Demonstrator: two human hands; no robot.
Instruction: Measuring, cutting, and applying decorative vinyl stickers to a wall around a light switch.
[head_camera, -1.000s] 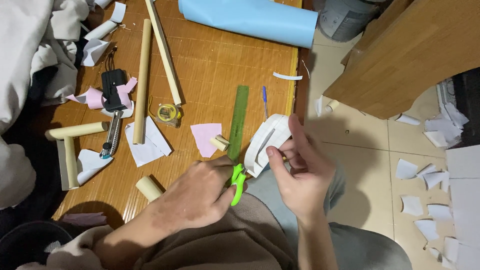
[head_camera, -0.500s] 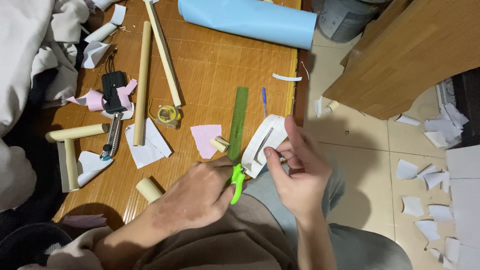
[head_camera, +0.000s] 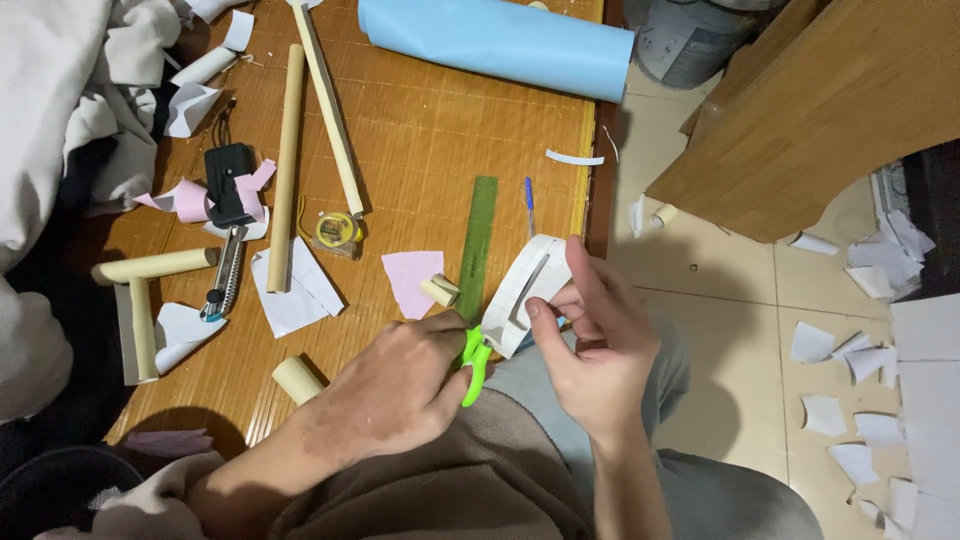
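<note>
At the near edge of a wooden worktable (head_camera: 420, 120), a person's left hand (head_camera: 400, 390) is closed around bright green-handled scissors (head_camera: 472, 362), while the right hand (head_camera: 595, 345) pinches a curved strip of white card (head_camera: 525, 290) between thumb and fingers. The strip is held up off the table and just to the right of the scissors, apparently so the blades can meet its lower edge.

Tools lie within reach. A green plastic ruler (head_camera: 480, 245) sits just beyond the hands, with a blue pen (head_camera: 529, 200) to its right. A pink paper square (head_camera: 412, 280) and a short cream paper tube (head_camera: 440, 291) rest to the ruler's left. Farther left are long rolled paper tubes (head_camera: 287, 165), a small yellow tape measure (head_camera: 334, 231) and a black-handled utility knife (head_camera: 225, 240). A roll of pale blue paper (head_camera: 500, 45) lies along the far edge.

The scissor blades are hidden behind the strip and the left hand, so whether they are open cannot be told. White paper offcuts (head_camera: 850, 400) litter the tiled floor at right; the grey container (head_camera: 690, 40) at the top is cut off.
</note>
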